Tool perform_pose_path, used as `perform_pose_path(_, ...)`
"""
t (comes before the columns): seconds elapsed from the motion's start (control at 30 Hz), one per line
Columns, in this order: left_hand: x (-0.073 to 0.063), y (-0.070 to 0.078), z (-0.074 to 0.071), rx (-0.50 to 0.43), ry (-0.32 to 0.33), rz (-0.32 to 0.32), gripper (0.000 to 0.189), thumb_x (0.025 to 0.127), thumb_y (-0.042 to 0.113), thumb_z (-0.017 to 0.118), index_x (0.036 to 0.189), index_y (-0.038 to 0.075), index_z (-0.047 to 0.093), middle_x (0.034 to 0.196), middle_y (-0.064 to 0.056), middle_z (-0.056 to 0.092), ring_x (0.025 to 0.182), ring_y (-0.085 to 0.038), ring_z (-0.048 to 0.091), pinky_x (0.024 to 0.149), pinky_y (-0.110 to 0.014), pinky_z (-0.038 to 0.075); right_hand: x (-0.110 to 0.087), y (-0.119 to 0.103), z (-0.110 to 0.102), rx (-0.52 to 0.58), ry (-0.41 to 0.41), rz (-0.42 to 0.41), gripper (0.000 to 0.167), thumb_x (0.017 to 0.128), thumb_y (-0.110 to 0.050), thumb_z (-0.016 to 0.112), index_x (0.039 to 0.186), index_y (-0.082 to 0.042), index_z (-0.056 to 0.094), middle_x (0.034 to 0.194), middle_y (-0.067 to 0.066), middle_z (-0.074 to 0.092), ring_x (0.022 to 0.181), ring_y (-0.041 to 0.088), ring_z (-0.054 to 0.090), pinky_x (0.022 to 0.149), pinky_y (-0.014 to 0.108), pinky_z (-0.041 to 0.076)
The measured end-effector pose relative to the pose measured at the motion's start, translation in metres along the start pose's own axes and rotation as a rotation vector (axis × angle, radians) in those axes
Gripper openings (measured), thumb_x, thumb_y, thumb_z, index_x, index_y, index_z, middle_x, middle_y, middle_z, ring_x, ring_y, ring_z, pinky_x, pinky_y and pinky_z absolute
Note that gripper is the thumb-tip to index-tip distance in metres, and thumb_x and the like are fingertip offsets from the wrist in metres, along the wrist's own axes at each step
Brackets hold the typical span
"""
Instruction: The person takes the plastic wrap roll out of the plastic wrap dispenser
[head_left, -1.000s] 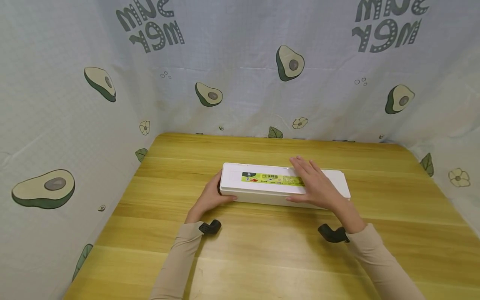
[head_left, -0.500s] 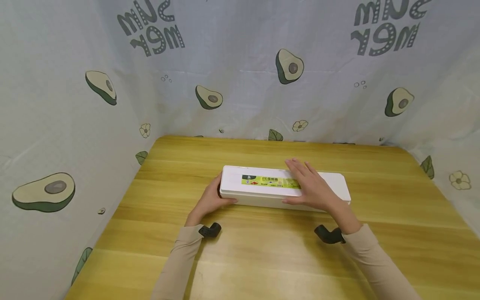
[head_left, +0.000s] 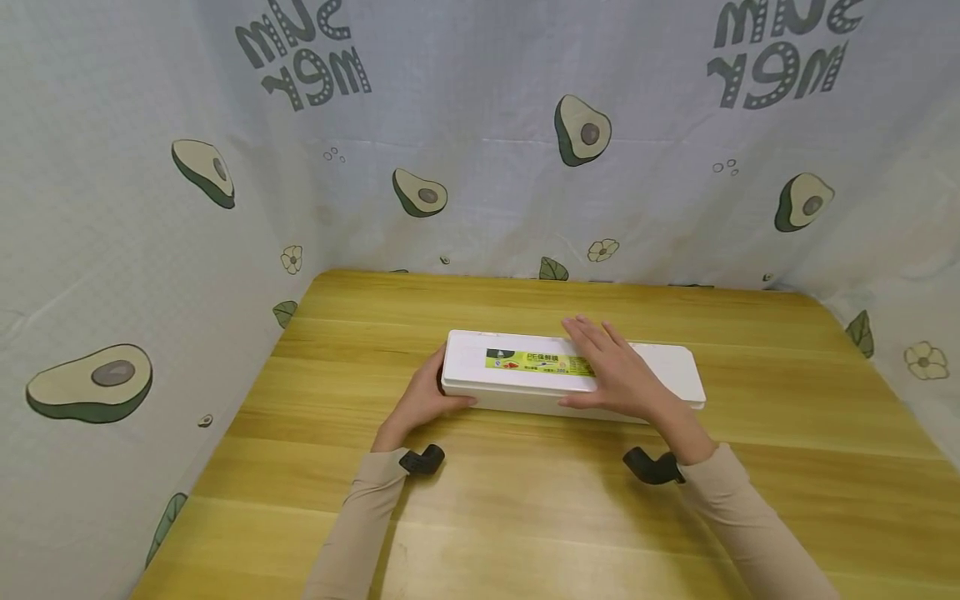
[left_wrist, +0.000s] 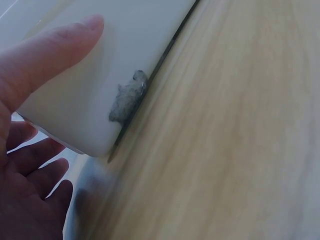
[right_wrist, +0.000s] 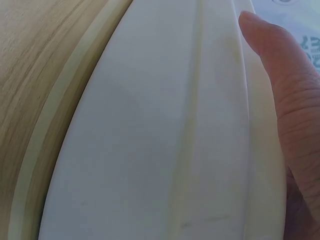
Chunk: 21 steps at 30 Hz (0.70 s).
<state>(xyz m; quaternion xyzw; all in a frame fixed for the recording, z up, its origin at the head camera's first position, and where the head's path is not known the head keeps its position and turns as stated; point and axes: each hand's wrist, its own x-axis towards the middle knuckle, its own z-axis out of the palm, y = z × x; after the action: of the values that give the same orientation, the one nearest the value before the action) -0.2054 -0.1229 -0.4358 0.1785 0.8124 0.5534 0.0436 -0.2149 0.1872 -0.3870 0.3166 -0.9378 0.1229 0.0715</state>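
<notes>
Compared with one second ago, the right hand (head_left: 618, 375) has moved a little along the white PE cling-film box (head_left: 525, 400), toward its left end; the left hand (head_left: 425, 393) stays at that end. From my remote place I see the box lying on the wooden table (head_left: 450, 517), with the avocado-printed curtain (head_left: 487, 108) well behind it. The left hand is half curled around the box end and holds it. Right fingers are almost straight, a little apart, and rest across the lid (head_left: 663, 367), with the thumb at the front edge, not closing on it. My worry is that a sideways push on top may slide the box or shift its lid, if the left hold is loose; how firm it is, I cannot tell. Only the head view shows me the yellow-green label (head_left: 540, 362). Only the left wrist view shows a grey patch (left_wrist: 128, 100), low on the box wall.
</notes>
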Motion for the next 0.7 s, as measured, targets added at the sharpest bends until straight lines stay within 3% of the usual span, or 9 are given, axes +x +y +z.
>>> perform_pose_path(0.7,0.0004,0.0004,-0.0002,0.001,-0.009,-0.015,0.099,0.070,0.008,0.081,0.149,0.011,0.023,0.145,-0.015,0.042,0.130,-0.032,0.044,0.108,-0.047,0.036,0.0095,-0.0074,0.0031,-0.024,-0.029,-0.042,0.109,0.066,-0.059,0.074,0.148,-0.006,0.026,0.150,0.013,0.035,0.140,0.032,0.029,0.113,0.057,0.020)
